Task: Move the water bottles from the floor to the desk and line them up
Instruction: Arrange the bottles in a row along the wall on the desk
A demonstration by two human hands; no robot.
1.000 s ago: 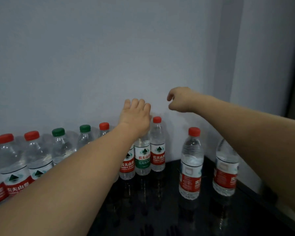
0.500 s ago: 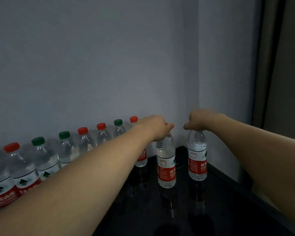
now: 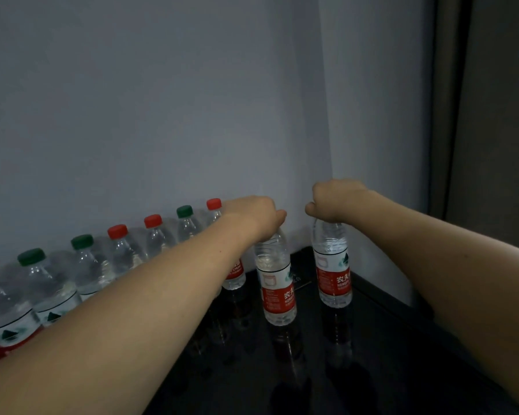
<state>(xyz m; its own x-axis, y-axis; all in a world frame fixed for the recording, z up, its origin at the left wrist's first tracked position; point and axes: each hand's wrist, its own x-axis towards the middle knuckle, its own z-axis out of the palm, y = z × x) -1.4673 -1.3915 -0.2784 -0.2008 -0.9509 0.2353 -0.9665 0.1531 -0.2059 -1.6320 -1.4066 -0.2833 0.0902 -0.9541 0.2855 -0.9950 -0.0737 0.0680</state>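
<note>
A row of several clear water bottles (image 3: pixel 120 253) with red and green caps stands along the wall on the black desk (image 3: pixel 372 354). My left hand (image 3: pixel 258 215) grips the top of a red-labelled bottle (image 3: pixel 277 283) that stands a little forward of the row's right end. My right hand (image 3: pixel 334 202) grips the top of another red-labelled bottle (image 3: pixel 333 268) near the desk's back right corner. Both caps are hidden under my fingers. Both bottles are upright with their bases on the desk.
The grey wall (image 3: pixel 162 115) runs right behind the row and turns at a corner (image 3: pixel 327 145) beside the right bottle. The desk's right edge (image 3: pixel 402 307) runs diagonally toward me. A dark curtain (image 3: pixel 492 115) hangs at the far right.
One second ago both hands hovered above the bottles, holding nothing. They came down onto the two front bottles' tops and now grip them. My view swung right; the row looks further left.
</note>
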